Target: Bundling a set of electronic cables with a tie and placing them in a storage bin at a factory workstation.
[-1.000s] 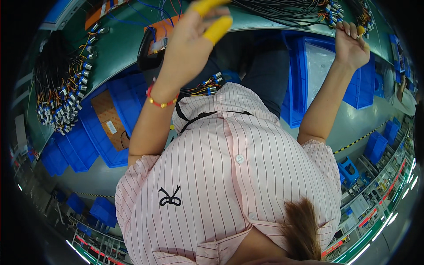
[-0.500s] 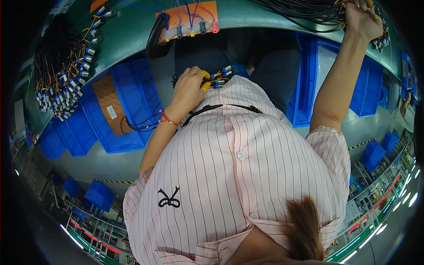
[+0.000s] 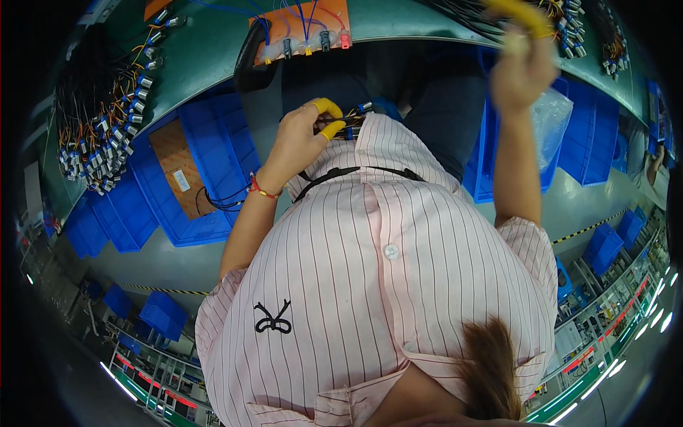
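Over my lap, my left hand (image 3: 297, 141) wears yellow finger covers on thumb and forefinger. Those fingers close around a small bunch of cables (image 3: 350, 124) with thin coloured wires and silvery-blue connector ends. Part of the bunch is hidden behind the hand and against the striped shirt. My right hand (image 3: 524, 75) is raised at the bench's front edge on the right, smeared by motion, with yellow on its fingers. Whether it holds anything does not show. Just beyond it lie black cables (image 3: 462, 18) and a cluster of connector ends (image 3: 571, 32).
An orange board (image 3: 306, 32) with blue wires and coloured clips sits at the edge of the green bench (image 3: 398, 21). A large cable pile (image 3: 96, 121) covers the left end. Blue bins (image 3: 213, 142) stand below; one on the right holds a clear plastic bag (image 3: 551, 117).
My right hand has come back from the cable pile at the far right, moving left and nearer. My left hand has shifted slightly right, still at the bunch of cables over my lap.
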Demonstrator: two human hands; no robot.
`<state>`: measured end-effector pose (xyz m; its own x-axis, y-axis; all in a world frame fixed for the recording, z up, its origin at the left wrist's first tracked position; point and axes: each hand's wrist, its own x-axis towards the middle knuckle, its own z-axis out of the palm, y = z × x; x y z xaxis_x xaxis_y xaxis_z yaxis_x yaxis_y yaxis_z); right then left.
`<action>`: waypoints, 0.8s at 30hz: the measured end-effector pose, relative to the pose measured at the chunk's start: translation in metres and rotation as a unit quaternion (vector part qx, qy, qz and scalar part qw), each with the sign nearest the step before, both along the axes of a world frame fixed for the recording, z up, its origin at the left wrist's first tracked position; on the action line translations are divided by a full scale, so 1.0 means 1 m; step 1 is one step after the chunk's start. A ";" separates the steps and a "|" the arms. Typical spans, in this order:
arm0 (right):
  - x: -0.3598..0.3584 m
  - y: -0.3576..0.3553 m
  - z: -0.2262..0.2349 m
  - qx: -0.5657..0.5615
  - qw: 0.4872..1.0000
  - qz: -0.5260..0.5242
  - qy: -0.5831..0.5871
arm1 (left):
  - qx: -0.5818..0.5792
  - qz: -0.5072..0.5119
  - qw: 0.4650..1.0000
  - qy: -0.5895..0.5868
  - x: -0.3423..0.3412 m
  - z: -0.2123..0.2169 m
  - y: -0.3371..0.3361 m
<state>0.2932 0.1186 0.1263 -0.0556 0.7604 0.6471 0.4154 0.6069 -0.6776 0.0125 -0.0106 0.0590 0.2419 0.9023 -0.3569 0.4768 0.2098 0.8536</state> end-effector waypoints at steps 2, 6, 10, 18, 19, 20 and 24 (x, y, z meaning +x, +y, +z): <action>-0.028 -0.038 -0.020 -0.077 0.975 0.151 -0.144 | -0.026 0.041 0.997 -0.051 0.001 0.005 0.001; -0.050 -0.080 -0.071 -0.286 0.910 0.248 -0.168 | 0.035 0.096 0.985 -0.137 0.008 0.025 0.014; -0.012 -0.069 -0.062 -0.470 0.857 0.164 0.131 | 0.107 0.076 0.988 -0.083 -0.008 0.028 0.017; 0.109 -0.039 -0.050 -0.286 0.666 0.026 0.689 | 0.084 0.253 0.947 -0.180 -0.022 0.023 0.010; 0.109 -0.040 -0.046 -0.275 0.684 -0.059 0.673 | 0.064 0.265 0.934 -0.231 -0.020 0.021 0.009; 0.120 -0.043 -0.053 -0.269 0.667 -0.017 0.695 | 0.044 0.271 0.919 -0.284 -0.019 0.017 0.009; 0.164 -0.056 -0.082 -0.286 0.602 0.118 0.736 | -0.038 0.289 0.774 -0.562 -0.008 0.002 0.005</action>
